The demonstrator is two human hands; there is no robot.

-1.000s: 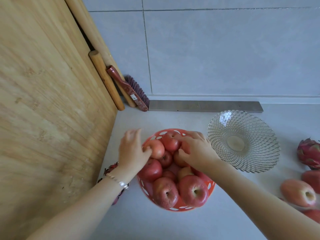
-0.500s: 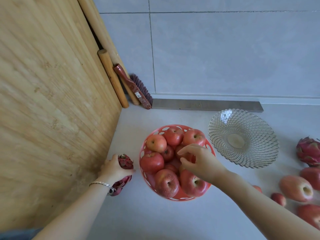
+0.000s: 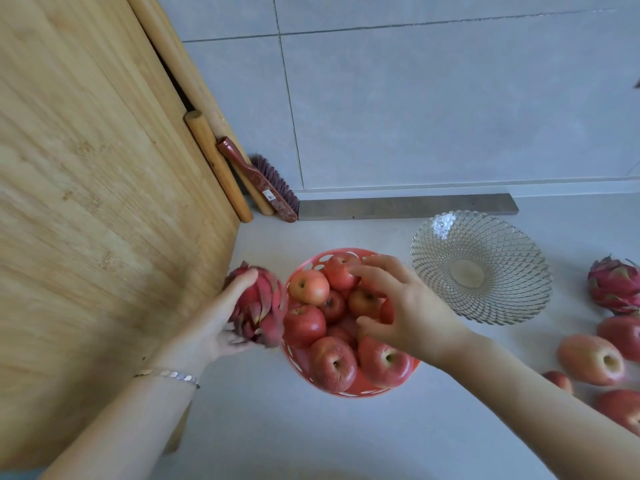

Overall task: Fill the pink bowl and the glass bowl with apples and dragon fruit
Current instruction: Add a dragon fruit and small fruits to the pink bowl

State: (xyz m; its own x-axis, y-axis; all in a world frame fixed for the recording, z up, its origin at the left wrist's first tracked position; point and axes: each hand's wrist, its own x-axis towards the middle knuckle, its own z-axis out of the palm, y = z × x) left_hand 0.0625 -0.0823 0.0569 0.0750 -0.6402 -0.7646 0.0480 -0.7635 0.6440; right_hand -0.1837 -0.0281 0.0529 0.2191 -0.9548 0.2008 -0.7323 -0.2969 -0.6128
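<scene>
- The left hand (image 3: pixel 211 323) is grasping a dragon fruit (image 3: pixel 265 306), with the fingers curling round its far side. The fruit is just left of the pink bowl (image 3: pixel 346 394); I cannot tell if it is touching the rim.
- The right hand (image 3: pixel 412 306) is hovering over the pink bowl, fingers spread and loose, gripping nothing.
- The pink bowl is standing on the bench (image 3: pixel 311 441), heaped with apples (image 3: pixel 308 287) above its rim. The glass bowl (image 3: pixel 519 282), to the right and a little farther, is holding no fruit.
- A second dragon fruit (image 3: pixel 614 285) and some loose apples (image 3: pixel 590 358) are lying at the right edge.
- I am judging the dragon fruit to be rather heavy and a little soft. Its leafy scales are probably bending easily, so the whole palm round the body is the better hold, not the scales.
- The apples are looking firm and smooth; on such a full heap one may be rolling off.
- The glass bowl is probably fragile, so fruit is better lowered in than dropped.
</scene>
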